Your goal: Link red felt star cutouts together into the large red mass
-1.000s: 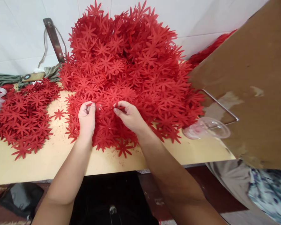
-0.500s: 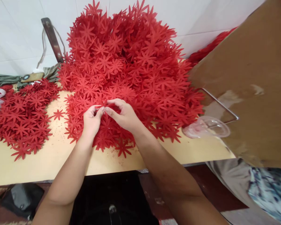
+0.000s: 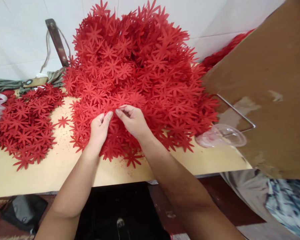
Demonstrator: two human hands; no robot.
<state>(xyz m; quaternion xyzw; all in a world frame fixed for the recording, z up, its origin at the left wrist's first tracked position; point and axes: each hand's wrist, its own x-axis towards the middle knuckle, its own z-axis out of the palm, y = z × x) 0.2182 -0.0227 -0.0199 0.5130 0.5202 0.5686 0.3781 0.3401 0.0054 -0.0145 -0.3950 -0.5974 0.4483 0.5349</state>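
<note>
From the head camera, the left hand (image 3: pixel 99 127) and the right hand (image 3: pixel 132 119) meet at the near slope of a tall heap of red flower cut-outs (image 3: pixel 137 73), thumbs and forefingers pinched together on one small cut-out at the heap's surface; each grip is closed on that piece, though which hand carries most of it I cannot tell. The heap stands steep and loose against the far wall, so tugging a piece from its lower face could, I judge, bring neighbouring cut-outs sliding down over the near edge; thin petals may also tear if two stuck pieces are pulled apart hard. A flatter second pile (image 3: pixel 27 123) lies well to the left. The counter (image 3: pixel 52 173) is pale wood, dusted with red crumbs. At right a clear plastic lid (image 3: pixel 221 136) sits beside a tilted brown board (image 3: pixel 267 86). The far wall is white tile (image 3: pixel 20 36), with a dark metal bar (image 3: pixel 57 41) leaning against it
</note>
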